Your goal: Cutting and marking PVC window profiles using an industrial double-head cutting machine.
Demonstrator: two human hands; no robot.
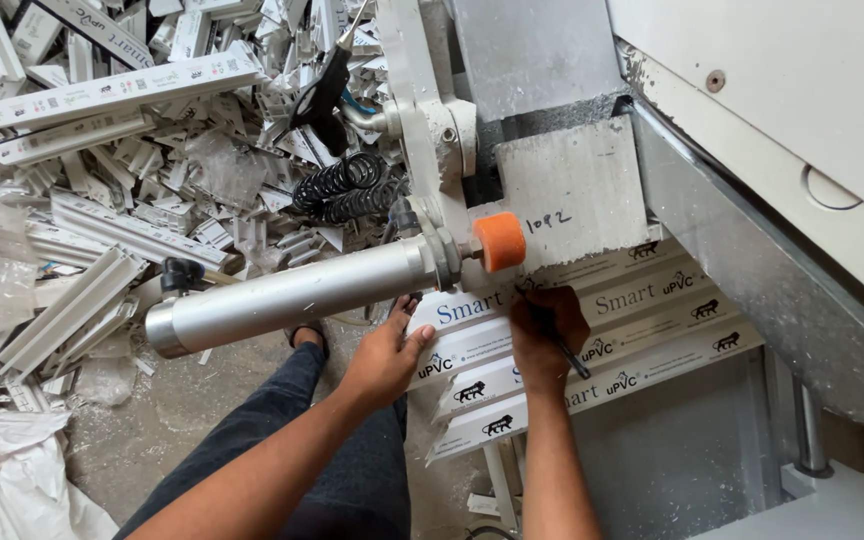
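My left hand (384, 357) and right hand (544, 335) work in a tight pocket: the metal cylinder (287, 296) and its orange pad (499, 241) hang just above the white profile (592, 335). The machine housing (782, 270) walls the right, and the scrap pile (122, 150) crowds the left.

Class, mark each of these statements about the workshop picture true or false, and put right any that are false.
1. The right hand holds a dark pen against the white profile bars. True.
2. The left hand grips the metal cylinder. False: it rests flat on the end of the profile bars, below the cylinder.
3. The round pad at the cylinder's end is orange. True.
4. The offcut heap lies to the right of the machine. False: it lies to the left.
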